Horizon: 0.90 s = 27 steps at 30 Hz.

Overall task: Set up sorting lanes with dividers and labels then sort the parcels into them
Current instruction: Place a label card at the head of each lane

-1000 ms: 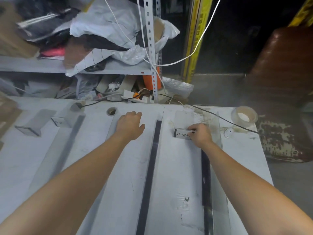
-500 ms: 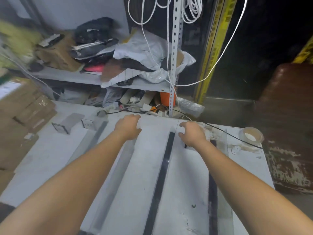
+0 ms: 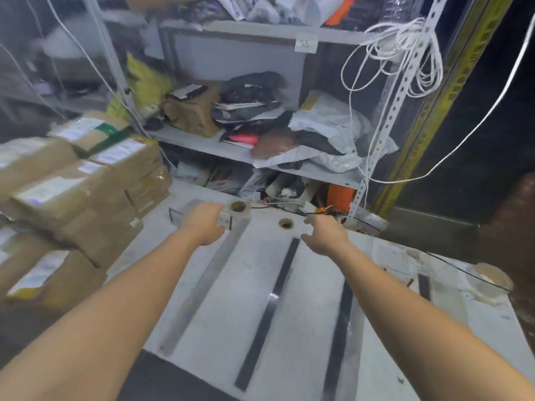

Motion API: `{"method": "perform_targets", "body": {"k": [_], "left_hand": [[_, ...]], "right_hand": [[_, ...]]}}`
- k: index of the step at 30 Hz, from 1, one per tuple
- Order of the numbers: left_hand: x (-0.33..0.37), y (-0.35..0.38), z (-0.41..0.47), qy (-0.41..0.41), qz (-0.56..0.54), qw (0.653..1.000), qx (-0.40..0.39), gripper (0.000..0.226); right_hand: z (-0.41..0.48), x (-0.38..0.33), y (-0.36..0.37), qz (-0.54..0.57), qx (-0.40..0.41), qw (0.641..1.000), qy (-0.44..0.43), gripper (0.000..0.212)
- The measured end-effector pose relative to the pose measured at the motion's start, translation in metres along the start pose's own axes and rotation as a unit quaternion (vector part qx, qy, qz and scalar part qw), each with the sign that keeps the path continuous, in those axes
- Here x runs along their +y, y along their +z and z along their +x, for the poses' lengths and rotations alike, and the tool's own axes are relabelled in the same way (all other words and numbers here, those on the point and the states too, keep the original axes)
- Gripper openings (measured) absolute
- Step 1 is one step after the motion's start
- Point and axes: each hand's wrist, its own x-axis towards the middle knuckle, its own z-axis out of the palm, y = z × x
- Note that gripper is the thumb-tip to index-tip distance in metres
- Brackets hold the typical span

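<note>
Left hand (image 3: 204, 224) fingers curl round label stand (image 3: 227, 223); right hand (image 3: 324, 235) fingers loosely spread above table (image 3: 237, 285).

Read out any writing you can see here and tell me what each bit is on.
"45", possibly, on the white shelf tag: blurred, so uncertain.
On the label stand at the left hand: dark characters, too blurred to read.
On the cardboard parcels: white shipping labels, too blurred to read.
On the yellow post: dark markings, unreadable.
</note>
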Motion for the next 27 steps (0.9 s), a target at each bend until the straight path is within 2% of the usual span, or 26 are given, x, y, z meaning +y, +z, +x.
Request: {"method": "perform_targets", "body": {"k": [4,10,14,20,27], "left_hand": [[-0.093,-0.004,-0.013,-0.023,-0.003,1.0,-0.011,0.055],[-0.187,-0.013,-0.016,-0.038,0.017,0.999,-0.009,0.055],[-0.218,-0.006,-0.002,-0.029,0.017,0.999,-0.02,0.057],[-0.25,0.008,0.027,-0.031,0.003,0.998,-0.052,0.061],[-0.272,0.035,0.07,-0.046,-0.032,0.996,-0.076,0.062]], "right_hand": [[0.01,-0.079,0.016,-0.01,-0.002,1.0,-0.007,0.042],[0.025,-0.169,0.044,0.01,-0.017,1.0,-0.014,0.048],[0.042,-0.209,0.057,0.024,-0.017,0.999,-0.028,0.036],[0.089,-0.239,0.097,0.081,-0.05,0.995,-0.035,0.047],[0.151,-0.27,0.154,0.129,-0.103,0.985,-0.039,0.046]]}}
